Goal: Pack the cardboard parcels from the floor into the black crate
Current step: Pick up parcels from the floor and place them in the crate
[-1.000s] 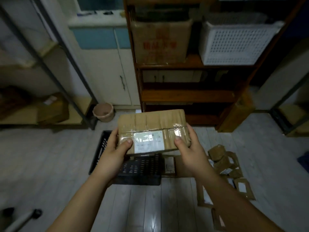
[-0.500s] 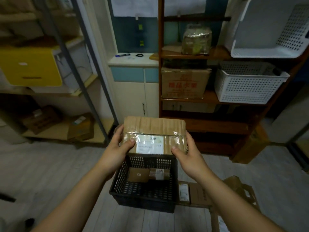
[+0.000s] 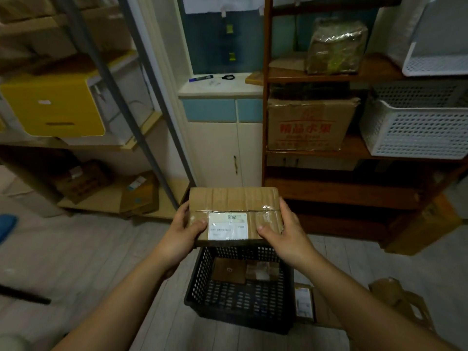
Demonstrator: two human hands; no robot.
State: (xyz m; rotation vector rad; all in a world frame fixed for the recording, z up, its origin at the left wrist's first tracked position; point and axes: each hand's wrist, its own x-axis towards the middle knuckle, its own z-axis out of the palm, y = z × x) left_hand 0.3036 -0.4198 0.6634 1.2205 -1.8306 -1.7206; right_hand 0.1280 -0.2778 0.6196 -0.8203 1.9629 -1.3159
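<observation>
Parcel [image 3: 233, 201] raised — left hand [image 3: 182, 234], right hand [image 3: 286, 236] grip it over black crate [image 3: 238, 300] holding parcels [image 3: 229, 271].

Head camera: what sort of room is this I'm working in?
Probably a small storeroom or parcel room: a brown wooden shelf unit holds a red-printed cardboard carton and white perforated plastic baskets, and a grey metal rack carries more boxes.

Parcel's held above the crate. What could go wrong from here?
1. The parcel looks nearly as wide as the crate; skewed, it may catch the rim.
2. The left hand and right hand grip its ends, so they could get pinched against the walls.
3. Packed parcels lie in the crate; this one may land tilted on them.
</observation>
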